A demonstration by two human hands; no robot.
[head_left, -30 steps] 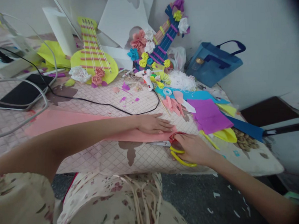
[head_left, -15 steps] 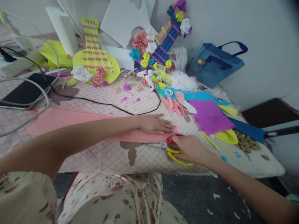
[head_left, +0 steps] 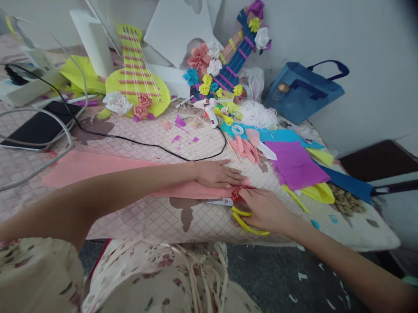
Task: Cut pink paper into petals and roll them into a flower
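Note:
A long strip of pink paper (head_left: 183, 190) runs across the table in front of me. My left hand (head_left: 217, 174) lies flat on its right part, fingers stretched out and pressing it down. Just beside those fingertips, my right hand (head_left: 266, 207) is closed on a pair of scissors (head_left: 245, 222) with red and yellow handles. The blades point left along the strip's near edge, and part of them is hidden by the paper. My right fingers cover part of the red handle.
Behind the strip are a black cord, a hot glue gun (head_left: 210, 113) and pink scraps (head_left: 245, 150). Purple paper (head_left: 296, 163) lies to the right. A yellow paper guitar (head_left: 135, 85), a blue flowered guitar (head_left: 234, 68) and a blue bag (head_left: 304, 93) stand at the back. A black tablet (head_left: 41, 125) lies left.
My right hand and the scissors have shifted slightly left, toward the strip's edge. My left hand stays pressed on the paper. The whole view has moved a little.

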